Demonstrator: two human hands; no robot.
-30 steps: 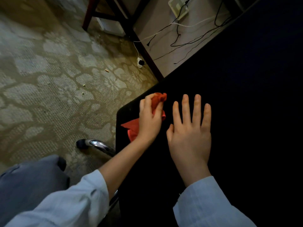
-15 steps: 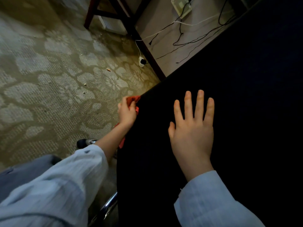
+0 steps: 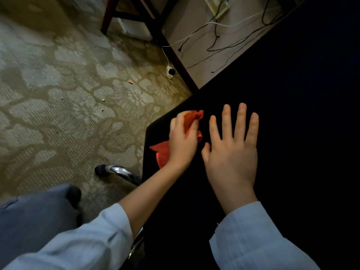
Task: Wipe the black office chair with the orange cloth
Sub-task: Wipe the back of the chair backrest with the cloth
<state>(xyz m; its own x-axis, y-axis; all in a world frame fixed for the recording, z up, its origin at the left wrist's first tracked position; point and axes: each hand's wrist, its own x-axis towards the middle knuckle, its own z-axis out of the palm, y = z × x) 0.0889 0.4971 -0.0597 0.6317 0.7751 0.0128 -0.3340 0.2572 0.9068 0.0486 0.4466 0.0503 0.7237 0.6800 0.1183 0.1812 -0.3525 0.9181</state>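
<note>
Left hand: the left hand (image 3: 182,141) lies palm down on the black fabric office chair (image 3: 282,123), close to the chair's rounded left corner. Its fingers are curled round a bunched cloth and grip it. Its outline is slightly blurred.
Right hand: the right hand (image 3: 231,152) lies flat on the chair, further in from that corner. Its fingers are straight and a little spread, and it holds nothing.
Cloth: the crumpled orange cloth (image 3: 161,152) is under the left hand and pressed against the chair's surface. One bunch pokes out past the fingertips, and a flatter flap spreads out by the wrist towards the chair's left edge. It is just beside the right hand's thumb; I cannot tell whether they touch.
Sleeves: pale blue shirt cuffs (image 3: 251,236) cover both forearms. The right cuff lies over the chair, and the left cuff hangs off its left edge.
Chair base: a curved chrome leg with a dark castor (image 3: 118,170) sticks out from under the chair's left edge.
Knee: a knee in grey-blue trousers (image 3: 35,217) is to the left of the chair, beside the chrome leg.
Floor: beige carpet with a floral pattern (image 3: 58,98) lies left of and beyond the chair, with a few small crumbs on it.
Beyond the chair: a dark red wooden furniture frame (image 3: 175,61), a white plug (image 3: 169,72), and loose black and white cables (image 3: 224,45) against a pale wall.
</note>
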